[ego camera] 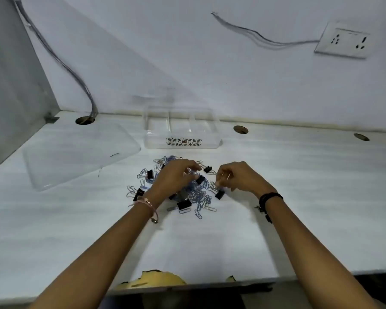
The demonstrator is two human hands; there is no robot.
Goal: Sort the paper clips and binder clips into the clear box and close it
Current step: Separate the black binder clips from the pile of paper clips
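Risks first. The paper clips (201,197) lie in one tangled heap on the desk (299,175) with the black binder clips (184,204) mixed through it. Lifting one piece will likely drag linked neighbours, so the wrong kind could land in a compartment or spill on the way. The clear box (158,142) stands open behind the heap, apart from it and near the wall. Each carry crosses bare desk, and a loose pinch could drop pieces there. Its compartments appear empty, so the sorting looks barely begun. The lid (76,157) lies well off to the left. It is transparent and easy to knock or overlook at closing. The left hand (176,175) is arched over the middle of the heap, fingers curled down among the clips. I cannot tell whether it grips any. The right hand (239,177) is at the heap's right edge, narrowed, thumb and fingertips pinching what looks like a thin paper clip (223,176), just above a binder clip.
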